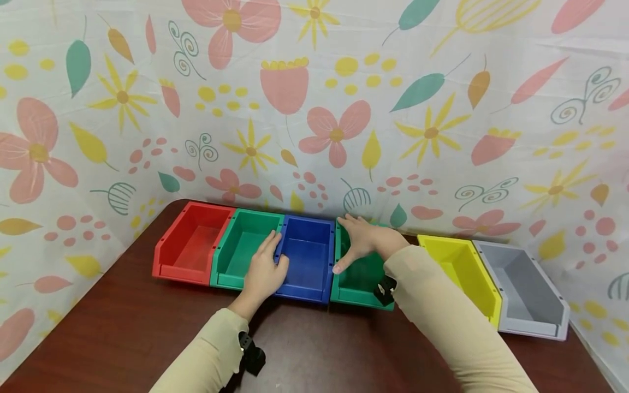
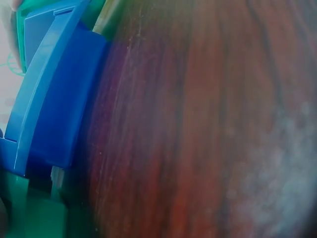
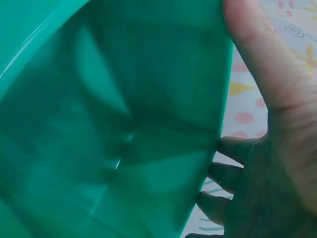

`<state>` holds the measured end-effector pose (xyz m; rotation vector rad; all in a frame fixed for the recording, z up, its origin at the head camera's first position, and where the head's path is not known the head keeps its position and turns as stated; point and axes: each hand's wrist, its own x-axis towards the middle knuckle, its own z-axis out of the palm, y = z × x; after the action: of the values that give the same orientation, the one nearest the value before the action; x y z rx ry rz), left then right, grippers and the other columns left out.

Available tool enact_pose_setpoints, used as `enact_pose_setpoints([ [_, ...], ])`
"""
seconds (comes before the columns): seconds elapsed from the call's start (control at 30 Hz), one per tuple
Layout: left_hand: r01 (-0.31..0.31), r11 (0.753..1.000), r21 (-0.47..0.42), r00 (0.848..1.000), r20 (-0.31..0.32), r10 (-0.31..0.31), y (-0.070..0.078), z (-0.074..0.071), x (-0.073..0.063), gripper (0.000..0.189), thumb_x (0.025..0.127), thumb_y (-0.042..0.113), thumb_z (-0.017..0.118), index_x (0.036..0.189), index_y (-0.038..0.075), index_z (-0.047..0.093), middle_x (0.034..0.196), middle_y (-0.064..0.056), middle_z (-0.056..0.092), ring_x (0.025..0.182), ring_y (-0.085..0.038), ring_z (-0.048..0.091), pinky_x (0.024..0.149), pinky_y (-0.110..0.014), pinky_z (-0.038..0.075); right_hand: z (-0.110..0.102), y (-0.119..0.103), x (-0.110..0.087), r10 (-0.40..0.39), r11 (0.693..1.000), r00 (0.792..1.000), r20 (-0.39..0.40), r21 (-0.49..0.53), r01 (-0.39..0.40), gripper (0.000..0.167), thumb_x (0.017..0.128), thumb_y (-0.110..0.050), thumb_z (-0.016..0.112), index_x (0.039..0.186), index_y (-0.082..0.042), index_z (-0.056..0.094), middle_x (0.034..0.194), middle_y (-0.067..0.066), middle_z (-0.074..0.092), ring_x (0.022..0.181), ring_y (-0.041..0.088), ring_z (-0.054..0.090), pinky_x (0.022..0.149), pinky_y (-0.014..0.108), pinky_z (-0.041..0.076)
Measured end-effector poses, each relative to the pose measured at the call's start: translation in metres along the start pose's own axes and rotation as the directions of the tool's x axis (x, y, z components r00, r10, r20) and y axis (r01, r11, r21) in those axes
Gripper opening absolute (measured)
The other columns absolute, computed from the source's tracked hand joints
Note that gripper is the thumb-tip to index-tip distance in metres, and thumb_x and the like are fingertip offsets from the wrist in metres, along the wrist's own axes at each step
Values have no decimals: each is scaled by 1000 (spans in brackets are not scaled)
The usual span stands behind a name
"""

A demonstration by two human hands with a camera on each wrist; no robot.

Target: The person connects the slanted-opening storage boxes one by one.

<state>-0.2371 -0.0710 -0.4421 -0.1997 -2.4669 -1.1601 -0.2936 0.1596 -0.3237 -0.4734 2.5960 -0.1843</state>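
Slanting two cream sleeves (image 1: pixel 201 357) across the brown table (image 1: pixel 314 349), from its near side in toward the blue bin (image 1: pixel 307 273). Wearing a black device (image 1: pixel 253 355) at each wrist. Laying the left hand (image 1: pixel 265 267) at the blue bin's left wall, turning the back of the hand upward, pointing its nearly straight fingers toward the blue bin's far end and holding the thumb a little apart, over the blue bin's near-left side. Touching there with relaxed, extended fingers; not being able to tell how firmly, while seeing mainly the blue bin and bare wood in the left wrist view.

Spreading the right hand (image 1: pixel 366 240) wide just right of the blue bin, setting the thumb toward the near end of the left rim of the right green bin (image 1: pixel 356 295) and the fingertips toward its far end. Parting thumb and fingers broadly, meeting the right green bin's edge with the fingertips; not being able to tell whether hooking behind it.

Finding the right green bin immediately beside the blue bin, touching or nearly so. Seeing the left green bin (image 1: pixel 243 240) directly left of the blue bin, the red bin (image 1: pixel 199 240) farther left, the yellow bin (image 1: pixel 449 256) and the grey bin (image 1: pixel 528 295) well to its right. Facing a flowered cloth (image 1: pixel 334 65) behind the blue bin.
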Motion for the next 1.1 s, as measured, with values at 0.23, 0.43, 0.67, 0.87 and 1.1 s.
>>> enact_pose_setpoints([
  [0.23,0,1000,-10,1000,7,0,-1,1,1,53,84,12,50,137,4,49,145,-16,44,121,-32,55,48,-29,35,6,4,5,-3,1000,1000,2,5,3,131,58,-66,76,154,-14,3,160,14,-4,145,42,-4,111,62,16],
  [0.43,5,1000,-4,1000,12,-5,0,2,0,54,85,12,51,138,4,49,145,-15,44,90,-30,67,44,-25,30,12,6,7,-19,1000,1000,1,17,19,131,59,-65,76,154,-12,3,159,16,-4,144,43,-4,110,64,14],
  [0.67,0,1000,2,1000,1,0,0,2,1,53,85,11,50,137,4,49,145,-16,44,94,-32,67,43,-25,30,15,6,7,-4,1000,1000,-9,15,4,132,57,-68,75,154,-15,3,160,13,-4,145,41,-5,109,66,13],
  [0.87,12,1000,7,1000,6,-12,3,0,4,53,85,10,50,138,5,48,145,-16,44,72,-29,67,41,-25,29,20,12,6,-8,1000,997,-76,-7,7,134,52,-77,71,154,-23,4,161,8,-3,146,37,-5,108,70,6],
  [1.1,30,999,28,999,20,-30,2,0,1,53,85,12,51,138,4,48,145,-15,44,129,-32,47,74,-43,52,41,31,0,-118,990,970,-211,54,133,122,59,-78,65,154,-23,12,161,9,2,147,36,-3,109,67,2],
])
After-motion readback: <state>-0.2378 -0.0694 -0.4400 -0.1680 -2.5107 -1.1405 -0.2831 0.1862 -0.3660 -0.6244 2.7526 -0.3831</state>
